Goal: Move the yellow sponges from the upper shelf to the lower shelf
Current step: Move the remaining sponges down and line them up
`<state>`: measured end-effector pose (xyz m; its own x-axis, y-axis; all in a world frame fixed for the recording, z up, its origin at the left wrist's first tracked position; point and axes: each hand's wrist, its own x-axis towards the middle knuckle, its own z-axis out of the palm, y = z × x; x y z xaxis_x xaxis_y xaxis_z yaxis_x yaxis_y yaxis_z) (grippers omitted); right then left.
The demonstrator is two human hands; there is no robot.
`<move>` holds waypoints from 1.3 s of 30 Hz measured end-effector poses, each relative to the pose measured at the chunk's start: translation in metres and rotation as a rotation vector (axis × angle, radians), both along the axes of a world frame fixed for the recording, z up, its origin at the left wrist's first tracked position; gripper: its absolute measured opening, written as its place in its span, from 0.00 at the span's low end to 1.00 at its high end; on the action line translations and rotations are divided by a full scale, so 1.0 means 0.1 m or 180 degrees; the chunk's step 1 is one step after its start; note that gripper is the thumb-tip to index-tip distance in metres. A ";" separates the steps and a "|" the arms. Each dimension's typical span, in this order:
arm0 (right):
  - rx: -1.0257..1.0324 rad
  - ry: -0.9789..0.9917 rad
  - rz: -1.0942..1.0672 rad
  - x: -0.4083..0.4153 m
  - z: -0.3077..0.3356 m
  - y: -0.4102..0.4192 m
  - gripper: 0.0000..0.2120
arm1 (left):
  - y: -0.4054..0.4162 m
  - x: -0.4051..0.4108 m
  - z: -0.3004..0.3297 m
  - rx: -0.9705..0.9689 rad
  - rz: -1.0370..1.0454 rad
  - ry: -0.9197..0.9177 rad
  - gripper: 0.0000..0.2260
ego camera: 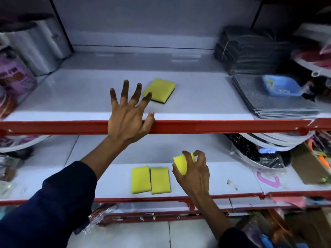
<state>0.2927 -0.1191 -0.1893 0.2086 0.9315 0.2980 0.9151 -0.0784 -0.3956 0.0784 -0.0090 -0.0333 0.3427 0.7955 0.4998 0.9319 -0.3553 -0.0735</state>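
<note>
The left hand [128, 113] reaches over the upper shelf [80, 97], fingers spread and empty, beside one yellow sponge [160, 90]. On the lower shelf [114, 178] lie two sponges [150, 180] side by side; right of them, the right hand [194, 173] grips another sponge [180, 162] with curled fingers

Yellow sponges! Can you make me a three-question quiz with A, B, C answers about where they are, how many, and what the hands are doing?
1. Where is the sponge nearest the left hand?
A. upper shelf
B. floor
C. blue basket

2. How many sponges lie flat on the lower shelf?
A. none
B. two
C. five

3. What is the right hand doing?
A. resting empty
B. holding a sponge
C. holding a bottle

Answers:
1 A: the lone sponge lies on the upper shelf, just beyond the spread left hand.
2 B: two sponges lie side by side on the lower shelf.
3 B: the right hand grips a held sponge.
</note>
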 end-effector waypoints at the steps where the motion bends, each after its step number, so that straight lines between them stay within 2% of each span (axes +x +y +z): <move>1: -0.0197 0.0003 -0.0057 -0.01 -0.15 0.01 0.26 | 0.00 0.00 -0.01 -0.0014 0.0002 -0.0011 0.29; 6: -0.1059 0.0163 -0.0387 -0.06 -0.69 0.08 0.28 | -0.02 0.00 -0.02 -0.0092 0.0055 -0.0036 0.29; 11: -0.1162 0.0033 -0.0419 -0.08 -0.83 0.13 0.31 | -0.03 0.01 0.01 -0.0183 0.0110 -0.0069 0.30; 14: -0.0659 -0.0039 -0.0192 -0.06 -0.70 0.13 0.31 | -0.04 0.01 0.03 -0.0237 0.0113 -0.0089 0.30; 20: 0.0970 -0.0122 0.0674 0.01 -0.17 0.10 0.30 | -0.06 -0.01 0.00 -0.0341 0.0095 -0.0067 0.32; 23: 0.1779 -0.0398 0.0805 0.06 0.28 0.13 0.31 | -0.07 -0.02 -0.02 -0.0323 0.0073 -0.0058 0.32; 25: 0.2005 -0.0519 0.0787 0.06 0.63 0.18 0.32 | -0.08 -0.02 -0.03 -0.0345 0.0064 -0.0055 0.33; 27: 0.1960 -0.0556 0.0691 0.06 0.96 0.27 0.32 | -0.10 0.00 -0.03 -0.0364 0.0044 -0.0066 0.33; 34: 0.1145 -0.0486 0.0324 -0.07 1.71 0.79 0.33 | -0.13 0.03 -0.02 -0.0440 0.0066 -0.0131 0.38; 39: 0.0184 -0.0241 0.0806 -0.21 1.98 1.46 0.37 | -0.09 0.04 0.01 -0.0506 0.0144 -0.0099 0.40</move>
<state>0.2714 0.0270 0.0083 -0.0537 0.9322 0.3580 0.9298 0.1774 -0.3226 0.0826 -0.0185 -0.0323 0.2911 0.8796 0.3762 0.9481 -0.3177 0.0092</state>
